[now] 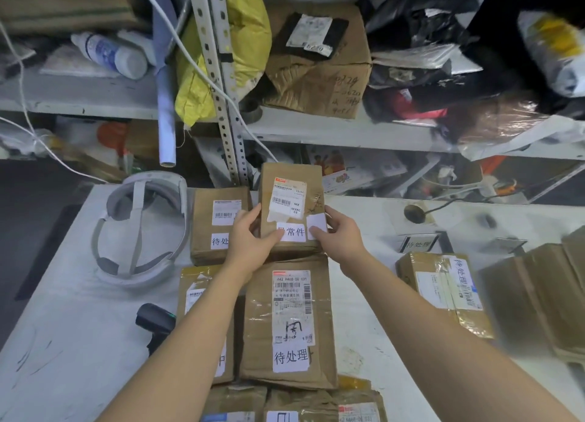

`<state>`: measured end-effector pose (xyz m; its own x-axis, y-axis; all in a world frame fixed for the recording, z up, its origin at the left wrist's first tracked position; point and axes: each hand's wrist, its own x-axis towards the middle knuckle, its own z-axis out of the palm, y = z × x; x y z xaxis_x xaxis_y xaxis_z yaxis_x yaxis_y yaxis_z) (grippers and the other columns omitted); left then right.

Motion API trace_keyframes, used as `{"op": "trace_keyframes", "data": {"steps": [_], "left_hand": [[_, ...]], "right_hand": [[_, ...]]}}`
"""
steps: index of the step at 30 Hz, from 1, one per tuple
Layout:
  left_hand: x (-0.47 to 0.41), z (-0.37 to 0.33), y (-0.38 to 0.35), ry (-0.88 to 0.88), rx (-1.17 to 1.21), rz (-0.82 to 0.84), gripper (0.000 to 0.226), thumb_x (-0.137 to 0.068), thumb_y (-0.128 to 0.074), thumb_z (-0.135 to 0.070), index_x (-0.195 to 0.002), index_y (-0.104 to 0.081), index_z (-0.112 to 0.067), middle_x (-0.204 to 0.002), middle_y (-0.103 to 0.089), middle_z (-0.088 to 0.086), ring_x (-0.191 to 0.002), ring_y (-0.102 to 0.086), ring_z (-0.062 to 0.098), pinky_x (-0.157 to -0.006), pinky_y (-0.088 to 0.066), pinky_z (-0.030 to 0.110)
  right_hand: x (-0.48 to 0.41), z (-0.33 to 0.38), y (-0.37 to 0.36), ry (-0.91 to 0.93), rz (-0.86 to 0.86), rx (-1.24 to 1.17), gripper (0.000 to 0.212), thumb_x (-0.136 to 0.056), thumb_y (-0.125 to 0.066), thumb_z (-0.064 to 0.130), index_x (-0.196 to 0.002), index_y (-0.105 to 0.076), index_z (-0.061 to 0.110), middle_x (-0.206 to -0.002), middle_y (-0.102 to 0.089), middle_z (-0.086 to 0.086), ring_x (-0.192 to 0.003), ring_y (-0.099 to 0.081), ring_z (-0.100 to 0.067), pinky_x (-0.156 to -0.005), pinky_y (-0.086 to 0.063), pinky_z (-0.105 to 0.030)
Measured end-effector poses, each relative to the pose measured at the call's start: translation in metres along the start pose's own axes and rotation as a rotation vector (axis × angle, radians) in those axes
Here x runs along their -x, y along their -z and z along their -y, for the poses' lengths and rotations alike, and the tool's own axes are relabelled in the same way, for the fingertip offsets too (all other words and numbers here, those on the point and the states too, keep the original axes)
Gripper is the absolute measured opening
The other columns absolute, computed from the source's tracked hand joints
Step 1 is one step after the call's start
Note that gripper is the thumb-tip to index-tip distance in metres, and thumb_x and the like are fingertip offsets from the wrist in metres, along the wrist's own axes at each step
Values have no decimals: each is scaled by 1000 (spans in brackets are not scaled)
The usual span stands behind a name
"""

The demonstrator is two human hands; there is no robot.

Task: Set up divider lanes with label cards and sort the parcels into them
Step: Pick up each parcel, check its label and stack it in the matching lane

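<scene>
Both hands grip a small brown parcel [289, 206] above the white table [79, 320], the left hand [250, 241] curled round its left edge, the right hand [338, 236] round its right, other parcels lying beneath.

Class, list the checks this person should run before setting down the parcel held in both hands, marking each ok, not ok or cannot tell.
1. Left hand and right hand grip the brown cardboard parcel: ok.
2. Its white sticker fully readable: not ok, the left thumb covers the first character.
3. Matching lane found: cannot tell; the one readable black-framed label card bears other characters.
4. Bare white table beside that card: ok.
</scene>
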<state>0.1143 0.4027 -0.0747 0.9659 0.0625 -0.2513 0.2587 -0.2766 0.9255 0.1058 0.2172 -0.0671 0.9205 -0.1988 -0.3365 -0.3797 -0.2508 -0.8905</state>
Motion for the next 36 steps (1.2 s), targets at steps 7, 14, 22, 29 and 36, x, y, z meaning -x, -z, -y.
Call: {"op": "trace_keyframes", "data": {"steps": [7, 14, 22, 29, 36], "left_hand": [[17, -20, -1, -44, 162, 12, 76, -79, -81, -15, -143, -47, -38, -139, -52, -8, -127, -50, 13, -102, -50, 45], [62, -70, -22, -105, 157, 54, 75, -76, -84, -18, -138, -50, -44, -139, -56, -8, -128, -50, 17, -103, -49, 46], [144, -136, -74, -256, 141, 90, 78, -77, -83, -16, -144, -48, -34, -131, -60, -6, -119, -57, 14, -99, -52, 42], [249, -183, -151, -402, 127, 125, 76, -78, -81, -8, -146, -48, -22, -129, -61, -6, -108, -58, 1, -94, -52, 25], [338, -213, -239, -466, 104, 185, 77, -74, -83, -16, -143, -51, -25, -125, -59, -12, -118, -57, 13, -99, -52, 41]], "right_hand": [[21, 17, 30, 82, -23, -52, 53, -88, -68, 11, -134, -59, 35, -109, -69, 23, -106, -67, -8, -85, -61, -37], [68, 31, 81, 150, -53, -67, 56, -84, -70, 20, -135, -57, 38, -118, -69, 20, -107, -67, -10, -86, -60, -41], [144, 40, 176, 282, -104, -72, 47, -84, -69, 12, -123, -66, 38, -105, -74, 21, -100, -70, -4, -92, -57, -40], [233, 17, 282, 322, -202, -116, 45, -83, -73, 12, -124, -67, 30, -101, -74, 18, -99, -70, -7, -90, -58, -40], [315, -28, 386, 320, -300, -173, 55, -84, -77, 14, -135, -60, 18, -113, -67, 17, -104, -67, -7, -92, -56, -32]]}}
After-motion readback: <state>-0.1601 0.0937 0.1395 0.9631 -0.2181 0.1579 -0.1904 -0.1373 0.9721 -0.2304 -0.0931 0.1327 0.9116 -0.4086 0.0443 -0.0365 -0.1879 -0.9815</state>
